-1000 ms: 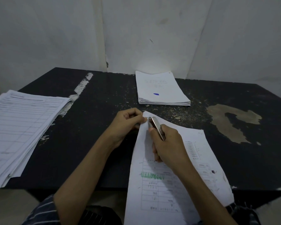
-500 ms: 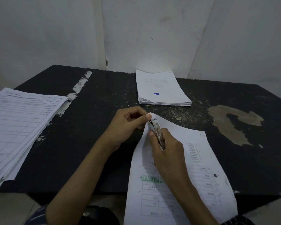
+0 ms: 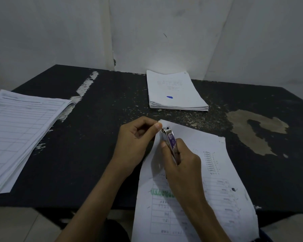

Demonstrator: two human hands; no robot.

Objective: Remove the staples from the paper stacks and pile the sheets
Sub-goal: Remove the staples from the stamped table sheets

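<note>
A stapled set of printed sheets [image 3: 215,180] with a green stamp lies in front of me and hangs over the table's near edge. My left hand [image 3: 136,142] pinches its top left corner between thumb and fingers. My right hand [image 3: 182,165] grips a small metal clipper-like tool [image 3: 171,139], whose tip touches that same corner. The staple itself is too small to make out. A neat stack of white sheets [image 3: 175,91] with a blue mark lies at the back centre. A spread pile of lined forms [image 3: 19,130] covers the left end.
The black table [image 3: 98,154] is worn, with a white scrape at the back left, a tan bare patch [image 3: 257,131] on the right and small debris around the middle. Pale walls close in behind. The near edge runs just under my forearms.
The tool's tip has stayed at the sheet's top corner while my right hand shifted slightly. My left hand keeps its pinch on the corner. The view has tilted a little.
</note>
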